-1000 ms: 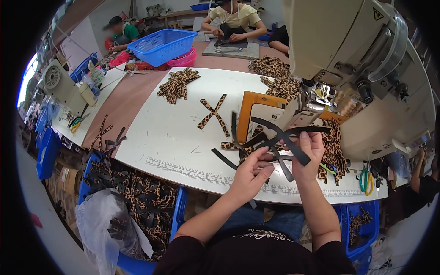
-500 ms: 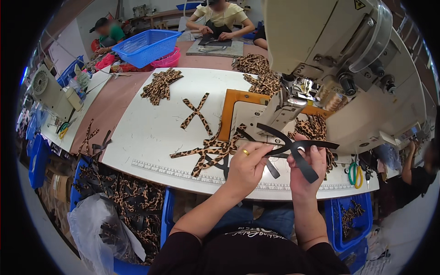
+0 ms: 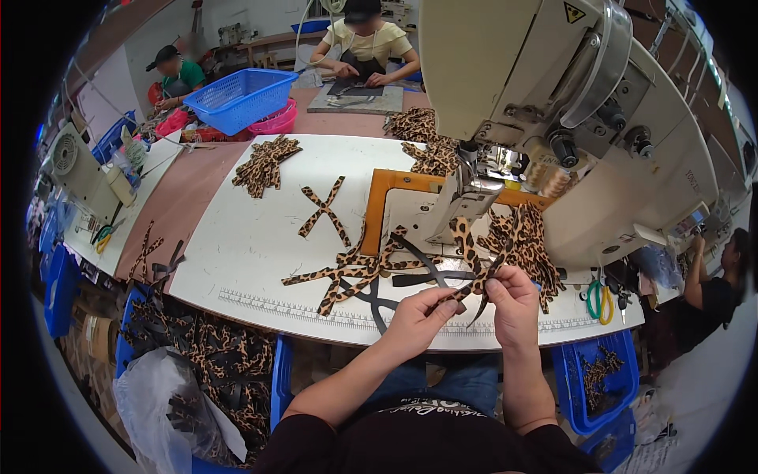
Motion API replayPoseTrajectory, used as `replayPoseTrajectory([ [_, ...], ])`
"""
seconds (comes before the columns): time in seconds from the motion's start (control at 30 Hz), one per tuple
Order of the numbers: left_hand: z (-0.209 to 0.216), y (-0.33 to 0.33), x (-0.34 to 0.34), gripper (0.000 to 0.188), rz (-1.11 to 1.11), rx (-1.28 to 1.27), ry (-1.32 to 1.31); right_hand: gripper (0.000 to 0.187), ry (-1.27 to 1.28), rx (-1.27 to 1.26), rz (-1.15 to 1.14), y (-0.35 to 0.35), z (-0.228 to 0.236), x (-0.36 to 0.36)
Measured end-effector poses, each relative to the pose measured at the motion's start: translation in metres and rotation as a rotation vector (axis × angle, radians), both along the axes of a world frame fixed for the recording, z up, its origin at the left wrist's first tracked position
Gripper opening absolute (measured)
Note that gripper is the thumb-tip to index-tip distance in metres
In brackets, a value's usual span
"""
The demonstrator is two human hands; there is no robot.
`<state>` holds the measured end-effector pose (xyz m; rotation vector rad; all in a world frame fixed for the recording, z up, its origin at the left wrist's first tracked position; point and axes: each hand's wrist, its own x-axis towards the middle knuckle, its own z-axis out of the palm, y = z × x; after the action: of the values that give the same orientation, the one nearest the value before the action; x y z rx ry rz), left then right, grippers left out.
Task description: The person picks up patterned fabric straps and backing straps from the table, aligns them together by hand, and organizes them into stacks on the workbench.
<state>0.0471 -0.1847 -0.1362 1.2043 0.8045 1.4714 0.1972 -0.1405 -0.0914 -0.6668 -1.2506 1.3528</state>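
Note:
A leopard-print crossed strap (image 3: 466,241) is held up at the table's front edge, below the sewing machine's head (image 3: 466,193). My left hand (image 3: 422,320) pinches one strap end between thumb and fingers. Near the crossing, my right hand (image 3: 513,304) is closed on the same piece, its thumb on top; part of the crossing is hidden by my fingers. Just left of the held piece, several crossed straps (image 3: 347,272) lie overlapped, some with the black side showing. Farther left lies a single leopard-print cross (image 3: 324,209).
Bundled leopard-print strips lie at the back left (image 3: 267,162) and beside the machine (image 3: 525,245). Scissors (image 3: 600,304) lie at the right edge. Blue bins stand below the table at left (image 3: 280,379) and right (image 3: 572,387). A co-worker (image 3: 371,51) sits across.
The crossed strap in my hands has turned from its black side to its leopard-print side. My left hand has moved lower and nearer to me; my view has shifted slightly.

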Motion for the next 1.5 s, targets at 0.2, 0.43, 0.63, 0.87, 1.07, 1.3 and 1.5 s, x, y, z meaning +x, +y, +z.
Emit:
replayPoseTrajectory([
  [0.2, 0.029, -0.005, -0.005, 0.021, 0.147, 0.056, 0.112, 0.013, -0.025, 0.015, 0.119, -0.013, -0.004, -0.001],
  [0.43, 0.019, -0.006, -0.001, 0.015, 0.138, 0.079, -0.025, 0.014, -0.002, -0.03, 0.162, -0.022, -0.014, -0.011],
  [0.63, 0.019, -0.035, -0.028, 0.019, 0.212, -0.046, -0.034, 0.013, -0.238, 0.048, 0.166, -0.027, -0.021, -0.016],
  [0.87, 0.034, -0.084, -0.165, 0.019, 0.802, -0.201, -0.051, 0.016, -0.739, 0.319, 0.173, 0.011, -0.011, -0.049],
  [1.07, 0.018, -0.118, -0.183, 0.019, 0.835, -0.13, -0.138, 0.027, -0.991, 0.816, 0.13, 0.026, -0.013, -0.118],
  [1.3, -0.005, -0.119, -0.162, 0.022, 0.75, -0.149, -0.253, 0.016, -0.749, 0.237, 0.299, 0.031, -0.01, -0.139],
  [1.5, -0.006, -0.109, -0.146, 0.029, 0.789, -0.144, -0.413, 0.023, -0.191, -0.006, 0.278, -0.005, 0.02, -0.127],
])
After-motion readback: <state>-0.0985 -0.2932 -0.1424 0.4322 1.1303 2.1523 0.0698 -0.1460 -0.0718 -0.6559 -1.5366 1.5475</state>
